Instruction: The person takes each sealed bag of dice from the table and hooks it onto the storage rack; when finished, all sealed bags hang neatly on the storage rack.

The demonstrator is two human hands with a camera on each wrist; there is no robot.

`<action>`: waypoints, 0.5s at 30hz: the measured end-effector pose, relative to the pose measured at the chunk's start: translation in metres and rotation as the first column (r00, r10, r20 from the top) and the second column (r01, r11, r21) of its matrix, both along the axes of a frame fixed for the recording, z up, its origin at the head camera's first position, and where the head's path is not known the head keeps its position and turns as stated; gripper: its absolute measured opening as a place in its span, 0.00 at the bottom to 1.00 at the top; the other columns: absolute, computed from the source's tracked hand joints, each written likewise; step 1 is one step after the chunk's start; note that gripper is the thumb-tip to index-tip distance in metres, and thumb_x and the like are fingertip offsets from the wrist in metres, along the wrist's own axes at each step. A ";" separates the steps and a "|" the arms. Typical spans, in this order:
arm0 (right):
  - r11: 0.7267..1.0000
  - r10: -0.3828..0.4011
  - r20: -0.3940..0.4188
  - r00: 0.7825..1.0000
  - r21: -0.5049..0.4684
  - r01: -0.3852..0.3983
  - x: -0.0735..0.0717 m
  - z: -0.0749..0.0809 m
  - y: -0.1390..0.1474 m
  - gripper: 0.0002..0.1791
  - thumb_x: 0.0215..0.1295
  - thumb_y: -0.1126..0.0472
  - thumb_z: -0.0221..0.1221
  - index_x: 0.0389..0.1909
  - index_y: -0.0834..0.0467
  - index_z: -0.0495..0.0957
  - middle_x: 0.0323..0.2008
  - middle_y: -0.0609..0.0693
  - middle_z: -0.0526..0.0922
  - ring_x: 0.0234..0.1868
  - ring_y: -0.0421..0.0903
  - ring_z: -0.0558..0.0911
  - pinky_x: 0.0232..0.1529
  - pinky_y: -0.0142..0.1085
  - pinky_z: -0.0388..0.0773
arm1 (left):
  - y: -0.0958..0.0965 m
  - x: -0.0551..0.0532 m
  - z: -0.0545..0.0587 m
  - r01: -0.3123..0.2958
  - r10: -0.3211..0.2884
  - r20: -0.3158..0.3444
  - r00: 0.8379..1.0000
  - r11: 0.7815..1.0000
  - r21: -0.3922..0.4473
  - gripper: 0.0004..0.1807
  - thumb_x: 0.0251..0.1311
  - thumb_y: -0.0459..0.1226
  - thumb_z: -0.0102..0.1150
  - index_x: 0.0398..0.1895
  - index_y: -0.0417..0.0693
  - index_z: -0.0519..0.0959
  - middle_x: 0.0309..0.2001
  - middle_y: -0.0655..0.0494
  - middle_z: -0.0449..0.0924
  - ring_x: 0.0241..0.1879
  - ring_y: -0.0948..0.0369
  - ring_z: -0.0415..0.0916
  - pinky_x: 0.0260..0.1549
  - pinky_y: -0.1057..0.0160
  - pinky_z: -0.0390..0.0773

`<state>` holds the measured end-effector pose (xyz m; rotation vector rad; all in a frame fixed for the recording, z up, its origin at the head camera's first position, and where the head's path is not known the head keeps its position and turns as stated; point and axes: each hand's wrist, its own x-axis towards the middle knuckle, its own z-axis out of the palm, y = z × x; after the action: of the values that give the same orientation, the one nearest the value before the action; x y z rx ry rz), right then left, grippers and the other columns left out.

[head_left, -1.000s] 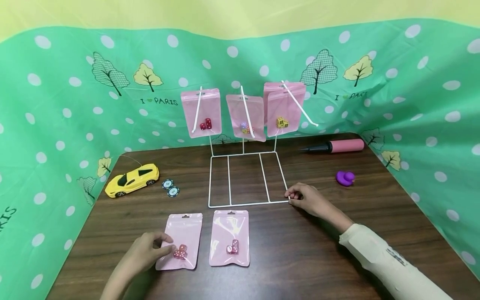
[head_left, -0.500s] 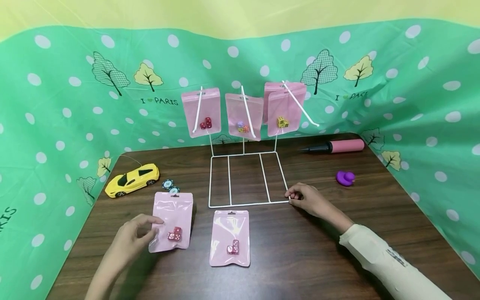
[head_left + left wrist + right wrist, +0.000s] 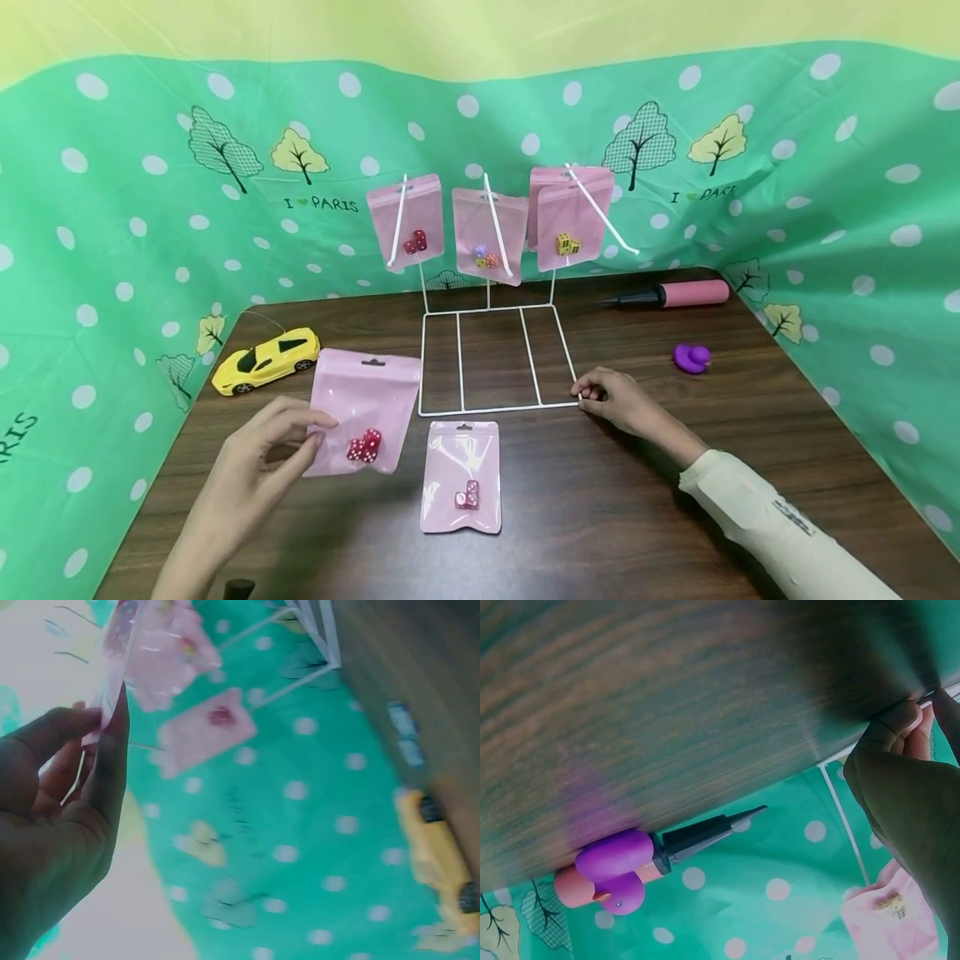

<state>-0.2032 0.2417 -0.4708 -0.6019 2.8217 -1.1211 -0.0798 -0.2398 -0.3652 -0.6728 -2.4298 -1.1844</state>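
Note:
My left hand pinches the left edge of a pink zip pouch with red dice showing through it, raised off the table. In the left wrist view, thumb and fingers close on that pouch seen edge-on. My right hand pinches the front right corner of a white wire rack. More pink pouches hang on its three prongs: red dice on the left pouch, mixed colours in the middle pouch, yellow dice on the right pouch. Another pouch with red dice lies flat before the rack.
A yellow toy car stands at the back left, with poker chips beside it in the left wrist view. On the right are a purple rubber duck and a pink hand pump. A patterned curtain encloses the table.
The left hand has lifted the left pouch from the table, carrying it up and toward the rack. It now hides the poker chips in the head view. The right hand stays at the rack's corner.

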 end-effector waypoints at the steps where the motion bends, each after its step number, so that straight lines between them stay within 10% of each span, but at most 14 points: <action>1: 1.000 -0.002 -0.003 1.000 0.001 0.002 0.000 0.000 0.000 0.06 0.65 0.73 0.69 0.41 0.64 0.87 0.35 0.48 0.82 0.39 0.43 0.78 0.40 0.33 0.77 | 0.004 -0.001 0.007 0.004 -0.004 -0.017 1.000 1.000 0.007 0.25 0.57 0.14 0.69 0.49 0.49 0.88 0.46 0.59 0.84 0.39 0.67 0.86 0.39 0.73 0.85; 7: 1.000 -0.016 -0.002 1.000 0.009 0.016 0.000 0.000 0.000 0.06 0.64 0.73 0.70 0.41 0.63 0.87 0.34 0.47 0.82 0.38 0.42 0.78 0.39 0.33 0.77 | 0.021 -0.012 0.039 0.035 -0.030 -0.076 0.997 0.997 0.065 0.24 0.57 0.12 0.67 0.49 0.45 0.88 0.47 0.56 0.83 0.39 0.68 0.87 0.39 0.74 0.85; 15: 1.000 -0.021 -0.002 1.000 0.002 0.021 0.000 -0.001 0.000 0.06 0.64 0.74 0.70 0.40 0.64 0.88 0.34 0.47 0.83 0.37 0.40 0.78 0.39 0.32 0.77 | 0.036 -0.033 0.054 0.077 -0.067 -0.070 0.995 0.986 0.148 0.21 0.61 0.14 0.66 0.50 0.42 0.88 0.47 0.52 0.83 0.40 0.64 0.87 0.37 0.73 0.84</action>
<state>-0.2029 0.2415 -0.4721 -0.5753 2.8372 -1.1208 -0.1124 -0.2039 -0.3108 -0.7468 -2.2533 -1.3369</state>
